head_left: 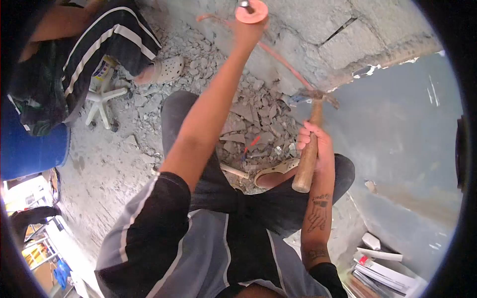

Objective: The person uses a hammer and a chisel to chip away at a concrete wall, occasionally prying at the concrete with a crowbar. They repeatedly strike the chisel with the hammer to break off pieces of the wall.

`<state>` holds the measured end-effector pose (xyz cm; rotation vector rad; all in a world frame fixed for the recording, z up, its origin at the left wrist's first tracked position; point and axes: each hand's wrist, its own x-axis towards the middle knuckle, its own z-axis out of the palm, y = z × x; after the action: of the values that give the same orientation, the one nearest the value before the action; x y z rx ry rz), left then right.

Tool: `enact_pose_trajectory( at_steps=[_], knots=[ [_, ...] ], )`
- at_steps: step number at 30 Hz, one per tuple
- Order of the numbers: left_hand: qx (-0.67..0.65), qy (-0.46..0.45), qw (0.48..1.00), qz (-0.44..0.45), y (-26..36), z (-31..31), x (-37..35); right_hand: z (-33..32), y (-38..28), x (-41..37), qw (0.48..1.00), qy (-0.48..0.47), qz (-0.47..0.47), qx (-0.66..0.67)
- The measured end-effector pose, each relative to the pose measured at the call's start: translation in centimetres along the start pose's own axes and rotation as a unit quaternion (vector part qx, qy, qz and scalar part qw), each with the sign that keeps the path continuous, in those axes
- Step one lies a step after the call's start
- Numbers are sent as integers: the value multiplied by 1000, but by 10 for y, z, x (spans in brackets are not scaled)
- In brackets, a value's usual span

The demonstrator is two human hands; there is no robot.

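My left hand point(248, 34), at the top of the view near the broken wall point(343, 44), is closed round a chisel whose round pink hand guard point(252, 12) and metal end show above the fist. My right hand point(316, 141) grips the wooden handle of a hammer point(306, 164). The hammer's metal head point(320, 95) is at the wall's lower edge, beside a reddish tube point(285, 62) that runs along the wall. The chisel's tip is hidden behind my left hand and forearm.
Rubble point(243, 119) covers the floor between my legs and the wall. Another person point(109, 39) sits at the upper left beside a white star-shaped base point(103, 102). A blue drum point(35, 149) stands at left. Grey panel point(397, 124) and stacked boards point(382, 270) are at right.
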<state>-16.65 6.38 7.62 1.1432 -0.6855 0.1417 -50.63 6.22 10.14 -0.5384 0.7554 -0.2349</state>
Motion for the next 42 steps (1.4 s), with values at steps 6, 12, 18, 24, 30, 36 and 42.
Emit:
enact_pose_trajectory(
  at_steps=[6, 12, 18, 24, 30, 36, 42],
  knots=[
    [166, -310, 933, 77, -84, -5, 34, 7, 0, 3, 997, -1, 72, 27],
    [414, -235, 872, 110, -67, 1, 10, 7, 2, -4, 997, -29, 74, 24],
    [312, -159, 924, 150, -66, -5, 22, 2, 1, -1, 998, -8, 52, 33],
    [301, -189, 921, 161, -78, -28, 30, 2, 4, 1, 999, 35, 28, 12],
    [118, -152, 979, -69, -18, -13, 17, 9, 4, 4, 997, 7, 72, 16],
    [183, -194, 964, 15, -41, -1, 5, 23, 13, -1, 992, -5, 28, -125],
    [292, -216, 930, 51, -39, 19, -13, 26, 18, -3, 963, 3, -82, -258]
  ],
)
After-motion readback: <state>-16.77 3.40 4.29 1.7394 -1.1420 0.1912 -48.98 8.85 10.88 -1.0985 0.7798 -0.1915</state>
